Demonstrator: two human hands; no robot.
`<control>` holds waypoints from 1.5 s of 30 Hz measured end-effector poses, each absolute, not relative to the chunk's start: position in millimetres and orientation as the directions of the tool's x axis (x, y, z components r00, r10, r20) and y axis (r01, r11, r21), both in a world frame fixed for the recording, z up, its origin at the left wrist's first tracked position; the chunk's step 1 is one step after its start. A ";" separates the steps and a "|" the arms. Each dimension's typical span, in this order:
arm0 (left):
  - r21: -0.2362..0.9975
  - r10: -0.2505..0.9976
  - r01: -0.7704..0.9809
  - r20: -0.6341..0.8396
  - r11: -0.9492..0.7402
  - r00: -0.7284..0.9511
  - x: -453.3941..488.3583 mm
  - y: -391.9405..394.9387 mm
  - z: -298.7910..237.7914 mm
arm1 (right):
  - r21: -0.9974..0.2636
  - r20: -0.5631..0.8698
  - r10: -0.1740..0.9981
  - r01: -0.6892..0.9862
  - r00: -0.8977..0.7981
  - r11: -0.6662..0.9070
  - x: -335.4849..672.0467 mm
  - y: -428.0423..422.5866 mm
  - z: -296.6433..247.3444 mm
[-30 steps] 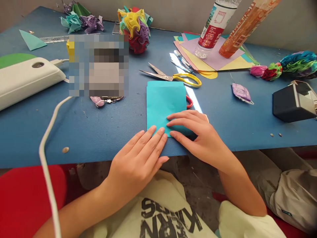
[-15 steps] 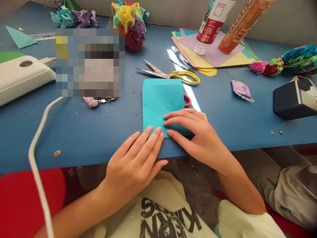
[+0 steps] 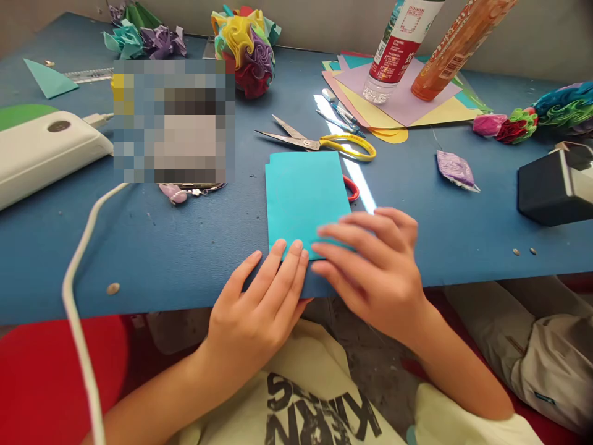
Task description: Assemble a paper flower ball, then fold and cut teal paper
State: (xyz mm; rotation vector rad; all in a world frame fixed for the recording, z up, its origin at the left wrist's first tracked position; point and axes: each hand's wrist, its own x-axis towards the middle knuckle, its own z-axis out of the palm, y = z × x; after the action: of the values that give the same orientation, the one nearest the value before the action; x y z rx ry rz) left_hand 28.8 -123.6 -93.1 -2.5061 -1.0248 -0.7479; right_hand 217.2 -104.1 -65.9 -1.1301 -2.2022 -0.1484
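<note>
A folded turquoise paper lies flat on the blue table near its front edge. My left hand rests open at the paper's near left corner, fingers stretched flat with the tips pressing on the paper. My right hand is over the near right corner, slightly blurred, fingers apart and extended, touching the paper's lower edge. Neither hand grips anything.
Yellow-handled scissors lie just behind the paper, a red loop beside it. Two bottles stand on coloured sheets at the back right. A paper ball, a white device with cable, and a black box sit around.
My right hand has lifted and slid a little toward the right and near edge of the paper. The left hand stays pressing at the near left corner.
</note>
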 end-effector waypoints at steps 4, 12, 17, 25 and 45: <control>-0.052 0.551 0.708 0.588 -0.705 0.592 27.5 -124.0 -93.4 | -0.015 0.667 0.566 0.750 -0.485 0.661 214.1 -118.2 -70.6; 0.016 0.575 0.717 0.611 -0.697 0.545 27.2 -122.5 -90.1 | 0.052 0.657 0.527 0.730 -0.539 0.681 214.3 -116.1 -73.8; 0.079 0.550 0.669 0.645 -0.739 0.531 22.3 -122.8 -92.5 | 0.035 0.651 0.541 0.733 -0.533 0.680 213.0 -117.5 -73.8; -0.052 0.564 0.719 0.582 -0.693 0.585 14.7 -125.6 -86.1 | 0.071 0.633 0.510 0.699 -0.583 0.712 214.0 -115.7 -71.6; -0.021 0.598 0.786 0.637 -0.617 0.487 35.1 -140.6 -100.9 | -0.071 0.531 0.641 0.725 -0.554 0.685 212.7 -127.2 -74.3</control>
State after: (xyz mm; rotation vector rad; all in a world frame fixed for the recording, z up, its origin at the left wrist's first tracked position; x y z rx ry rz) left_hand 35.1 -140.6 -100.9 -2.4264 -1.1684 -0.8587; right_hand 212.7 -127.2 -74.3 -1.0492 -2.3684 -0.2111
